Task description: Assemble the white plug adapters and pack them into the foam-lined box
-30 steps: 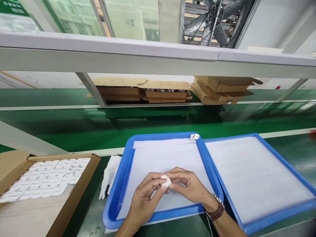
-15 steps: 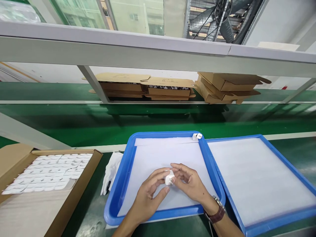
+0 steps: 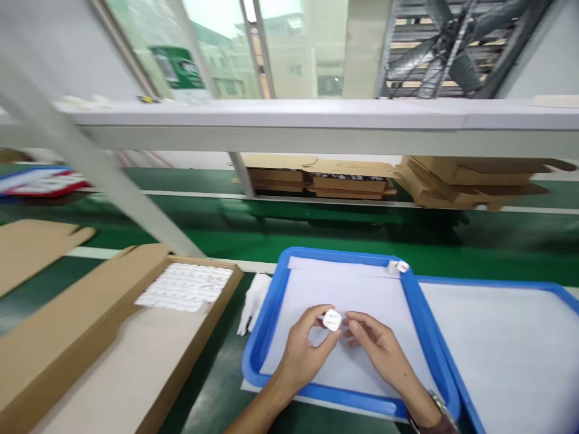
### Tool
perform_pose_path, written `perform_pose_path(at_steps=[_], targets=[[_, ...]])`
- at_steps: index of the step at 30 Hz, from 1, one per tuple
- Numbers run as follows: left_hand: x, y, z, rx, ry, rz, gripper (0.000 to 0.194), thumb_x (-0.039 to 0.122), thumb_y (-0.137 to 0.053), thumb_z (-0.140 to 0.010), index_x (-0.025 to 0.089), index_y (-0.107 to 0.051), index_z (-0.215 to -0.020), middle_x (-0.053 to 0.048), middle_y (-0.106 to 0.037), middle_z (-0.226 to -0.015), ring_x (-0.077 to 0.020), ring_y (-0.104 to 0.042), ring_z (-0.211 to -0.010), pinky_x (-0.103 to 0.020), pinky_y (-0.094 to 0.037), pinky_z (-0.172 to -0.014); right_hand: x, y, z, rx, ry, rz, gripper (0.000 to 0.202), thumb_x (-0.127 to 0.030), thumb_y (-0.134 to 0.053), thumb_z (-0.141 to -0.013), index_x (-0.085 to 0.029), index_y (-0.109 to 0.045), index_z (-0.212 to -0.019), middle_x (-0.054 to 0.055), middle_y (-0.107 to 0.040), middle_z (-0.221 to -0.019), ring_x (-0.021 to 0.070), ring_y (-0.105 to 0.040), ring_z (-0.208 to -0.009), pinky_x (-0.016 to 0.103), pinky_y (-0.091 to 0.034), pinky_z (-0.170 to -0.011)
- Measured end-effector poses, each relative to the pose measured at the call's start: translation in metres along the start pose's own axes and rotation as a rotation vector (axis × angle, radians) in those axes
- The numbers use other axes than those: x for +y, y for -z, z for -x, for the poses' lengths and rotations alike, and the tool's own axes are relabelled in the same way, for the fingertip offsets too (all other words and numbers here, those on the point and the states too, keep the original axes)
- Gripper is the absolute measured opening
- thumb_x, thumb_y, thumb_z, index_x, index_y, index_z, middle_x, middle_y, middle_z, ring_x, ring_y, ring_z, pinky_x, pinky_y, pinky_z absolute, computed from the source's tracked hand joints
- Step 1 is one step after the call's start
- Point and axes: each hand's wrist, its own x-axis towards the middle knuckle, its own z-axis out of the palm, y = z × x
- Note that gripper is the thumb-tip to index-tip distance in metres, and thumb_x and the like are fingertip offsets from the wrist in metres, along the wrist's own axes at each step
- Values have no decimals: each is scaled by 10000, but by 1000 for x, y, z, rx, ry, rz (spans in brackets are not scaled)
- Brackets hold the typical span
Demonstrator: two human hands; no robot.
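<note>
Between the thumb and fingers of my left hand (image 3: 304,349) is a small white power adapter (image 3: 332,320), its rounded square face with faint grey print turned up toward me. My right hand (image 3: 382,349) hovers just right of it, fingers apart and holding nothing. Both hands are over a blue tray (image 3: 362,402) lined with a white sheet (image 3: 335,283). Two more small white adapters (image 3: 401,266) lie together at the tray's far right corner.
Left of the tray stands an open cardboard box (image 3: 190,355) with rows of white adapters (image 3: 185,286). A white glove (image 3: 254,303) lies between them. A second blue tray (image 3: 488,282) adjoins on the right. Cardboard boxes (image 3: 348,184) sit behind, under a shelf beam (image 3: 316,138).
My view has swung left and up, so more of the cardboard box shows. My right hand has come off the adapter, which stays in my left hand with its printed face showing.
</note>
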Motion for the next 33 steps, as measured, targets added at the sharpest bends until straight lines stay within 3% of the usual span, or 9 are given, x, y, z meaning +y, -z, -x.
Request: perform_pose_path(at_steps=[4, 7, 10, 12, 14, 19, 24, 29, 33], targets=[[23, 52, -5, 171, -64, -221, 364, 213, -725, -856, 252, -689, -1216, -73, -736, -1154, -227, -706, -988, -370, -592, -900, 7, 5, -1, -1, -63, 94, 547, -658, -655, -889, -209, -735, -1192, 119, -772, -1154, 301, -753, -1004, 431, -629, -911], [31, 119, -2, 342, -51, -370, 333, 311, -692, -902, 250, -670, -1229, -80, -717, -1231, -252, -690, -1115, -380, -593, -944, 11, 9, -3, -57, -149, 167, 592, -705, -644, -860, -231, -746, -1199, 107, -778, -1156, 316, -742, -1071, 422, -623, -952], [20, 194, 6, 527, 36, -617, 362, 426, -695, -883, 215, -670, -1176, -112, -709, -1234, -282, -709, -1077, -404, -621, -893, 14, 11, -3, -83, -196, 228, 607, -730, -631, -846, -258, -757, -1206, 93, -783, -1164, 325, -726, -1126, 413, -610, -979], [3, 234, 11, 509, 150, -791, 459, 515, -664, -879, 190, -648, -1202, -153, -687, -1264, -292, -732, -980, -404, -644, -769, 16, 11, -2, -84, -203, 256, 608, -738, -625, -841, -275, -762, -1210, 91, -779, -1187, 335, -712, -1159, 419, -596, -1001], [-18, 260, 14, 407, 208, -900, 495, 560, -633, -875, 181, -660, -1193, -174, -690, -1259, -328, -724, -1005, -436, -644, -753, 17, 11, -3, -88, -218, 293, 608, -750, -627, -827, -296, -770, -1206, 89, -778, -1200, 347, -708, -1169, 428, -584, -1016], [-66, 271, 14, 183, 185, -967, 346, 490, -721, -783, 239, -767, -1018, -141, -689, -1308, -422, -594, -1254, -633, -492, -1044, 17, 11, -4, -110, -227, 319, 642, -786, -605, -804, -307, -779, -1195, 102, -775, -1210, 363, -704, -1174, 434, -593, -989], [-93, 263, 9, 127, 151, -996, 276, 383, -648, -836, 246, -732, -1061, -145, -619, -1395, -432, -465, -1380, -651, -442, -1071, 18, 12, -3, -148, -246, 348, 588, -755, -603, -833, -337, -766, -1213, 69, -739, -1307, 342, -676, -1235, 412, -576, -1018], [-101, 259, 10, 162, 147, -1019, 310, 354, -596, -868, 228, -682, -1137, -164, -595, -1421, -428, -444, -1397, -673, -410, -1083, 19, 10, -2, -159, -267, 373, 566, -711, -644, -834, -344, -746, -1252, 48, -698, -1383, 344, -684, -1230, 368, -626, -921], [-87, 265, 10, 208, 140, -1017, 429, 475, -640, -852, 230, -663, -1203, -169, -599, -1414, -432, -487, -1364, -653, -438, -1078, 20, 8, -1, -149, -254, 356, 539, -680, -666, -838, -338, -751, -1247, 42, -700, -1381, 343, -690, -1216, 358, -637, -889]])
